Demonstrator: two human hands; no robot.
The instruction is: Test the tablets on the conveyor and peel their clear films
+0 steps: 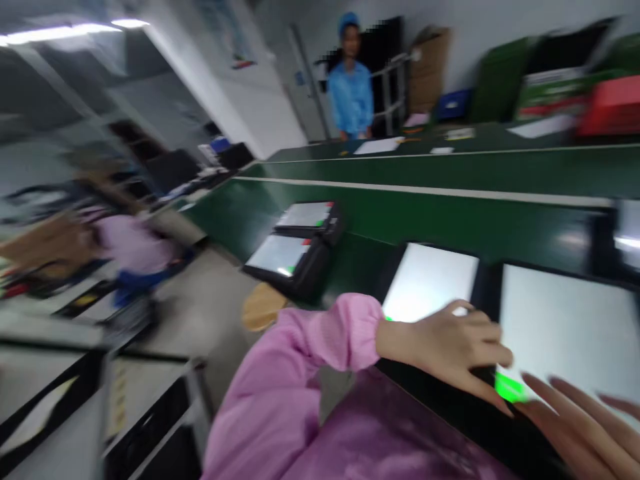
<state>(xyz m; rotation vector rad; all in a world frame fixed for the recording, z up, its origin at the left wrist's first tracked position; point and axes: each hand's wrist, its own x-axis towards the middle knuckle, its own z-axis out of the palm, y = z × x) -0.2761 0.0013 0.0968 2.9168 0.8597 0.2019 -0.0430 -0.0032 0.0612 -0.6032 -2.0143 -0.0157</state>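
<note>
The view is tilted and slightly blurred. My left hand (pixel 447 350), in a pink sleeve, straddles the black frame between two lit display panels. Its thumb lies over the top of the nearer left panel (pixel 427 283), and its fingers curl down the frame's edge. A green glow (pixel 510 388) shows on the right panel (pixel 565 320) just beyond those fingertips. At the lower right corner, my right hand (pixel 585 427) has its fingers spread apart above that panel's lower edge, holding nothing. Its palm is cut off by the frame.
Two more panels in black cases (pixel 295 247) lie along the green workbench (pixel 400 220), with a tan pad (pixel 264 307) by its edge. A co-worker in a blue smock (pixel 351 93) stands beyond the bench. A person in pink (pixel 133 243) is at the left.
</note>
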